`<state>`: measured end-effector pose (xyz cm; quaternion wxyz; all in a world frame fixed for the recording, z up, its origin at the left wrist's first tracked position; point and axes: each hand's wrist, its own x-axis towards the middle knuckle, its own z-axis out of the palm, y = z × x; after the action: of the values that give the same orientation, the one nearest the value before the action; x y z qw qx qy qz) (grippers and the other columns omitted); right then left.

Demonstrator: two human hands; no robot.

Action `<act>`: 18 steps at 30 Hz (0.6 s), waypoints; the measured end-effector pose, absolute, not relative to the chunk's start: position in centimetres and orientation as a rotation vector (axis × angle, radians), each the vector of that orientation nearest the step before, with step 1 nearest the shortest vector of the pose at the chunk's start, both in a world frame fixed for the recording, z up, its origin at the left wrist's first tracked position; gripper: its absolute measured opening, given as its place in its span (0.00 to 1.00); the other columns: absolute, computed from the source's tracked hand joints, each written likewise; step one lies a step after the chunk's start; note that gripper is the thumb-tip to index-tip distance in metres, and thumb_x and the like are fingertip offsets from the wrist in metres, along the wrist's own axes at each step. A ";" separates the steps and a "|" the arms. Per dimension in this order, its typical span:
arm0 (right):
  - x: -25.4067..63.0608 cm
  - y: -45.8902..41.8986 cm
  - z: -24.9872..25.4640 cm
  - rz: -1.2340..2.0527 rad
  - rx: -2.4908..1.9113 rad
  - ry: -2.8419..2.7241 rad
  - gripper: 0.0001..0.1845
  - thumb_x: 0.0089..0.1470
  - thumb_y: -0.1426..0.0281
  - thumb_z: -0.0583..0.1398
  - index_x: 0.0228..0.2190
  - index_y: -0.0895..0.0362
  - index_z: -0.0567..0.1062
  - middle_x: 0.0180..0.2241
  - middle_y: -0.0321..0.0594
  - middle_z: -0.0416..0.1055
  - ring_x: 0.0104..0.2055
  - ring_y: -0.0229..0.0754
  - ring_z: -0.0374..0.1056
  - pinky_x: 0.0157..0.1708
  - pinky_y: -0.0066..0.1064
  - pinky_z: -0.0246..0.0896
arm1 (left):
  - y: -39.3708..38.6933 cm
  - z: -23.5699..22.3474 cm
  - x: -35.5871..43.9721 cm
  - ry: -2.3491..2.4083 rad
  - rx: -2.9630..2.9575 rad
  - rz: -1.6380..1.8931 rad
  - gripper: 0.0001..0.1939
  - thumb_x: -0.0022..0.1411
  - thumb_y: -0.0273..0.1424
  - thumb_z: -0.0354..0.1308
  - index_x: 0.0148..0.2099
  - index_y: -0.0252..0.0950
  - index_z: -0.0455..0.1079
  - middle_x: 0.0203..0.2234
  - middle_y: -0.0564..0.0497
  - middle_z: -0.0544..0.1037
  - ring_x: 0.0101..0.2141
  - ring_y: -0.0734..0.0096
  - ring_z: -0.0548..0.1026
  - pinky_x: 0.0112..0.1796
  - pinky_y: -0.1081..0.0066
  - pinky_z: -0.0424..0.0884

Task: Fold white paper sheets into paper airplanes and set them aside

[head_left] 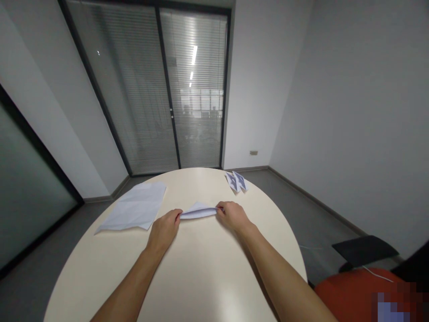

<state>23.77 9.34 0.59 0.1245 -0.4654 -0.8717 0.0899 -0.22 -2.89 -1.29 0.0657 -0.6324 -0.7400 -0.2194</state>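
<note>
A folded sheet of white paper (198, 212) is stretched between my two hands over the middle of the round table. Its near edge runs roughly level, and a pointed flap rises behind it. My left hand (166, 228) pinches the left end between thumb and fingers. At the right end, my right hand (232, 213) has its fingers closed on the paper. A larger white sheet with faint creases (136, 206) lies flat just beyond my left hand. Beyond my right hand, near the far edge, rest folded paper pieces with dark printed patches (236, 182).
The pale round table (197, 273) fills the foreground. An orange chair seat (348, 290) with a black armrest (365, 249) stands at the right. Behind the table are a glass partition with blinds (196, 129) and white walls (351, 112).
</note>
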 end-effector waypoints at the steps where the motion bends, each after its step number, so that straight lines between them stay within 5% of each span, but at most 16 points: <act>1: 23.8 9.4 0.6 0.273 -1.356 -2.517 0.16 0.63 0.65 0.53 0.45 0.52 0.79 0.43 0.42 0.79 0.46 0.45 0.73 0.42 0.29 0.59 | -2.9 -1.3 -0.2 -2.230 -1.901 -0.679 0.14 0.69 0.29 0.49 0.51 0.41 0.73 0.45 0.50 0.82 0.44 0.63 0.80 0.44 0.70 0.72; 18: 23.1 9.0 0.8 0.216 -1.070 -2.307 0.14 0.66 0.65 0.56 0.46 0.51 0.80 0.44 0.38 0.80 0.46 0.42 0.74 0.46 0.29 0.63 | -2.7 -1.4 0.3 -2.186 -1.822 -1.205 0.13 0.67 0.32 0.49 0.48 0.38 0.73 0.42 0.47 0.82 0.40 0.62 0.81 0.44 0.67 0.74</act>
<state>23.08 8.96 0.79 0.2904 -0.4010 -0.8651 0.0809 0.26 -2.71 -1.43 0.0257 -0.5893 -0.7072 -0.3899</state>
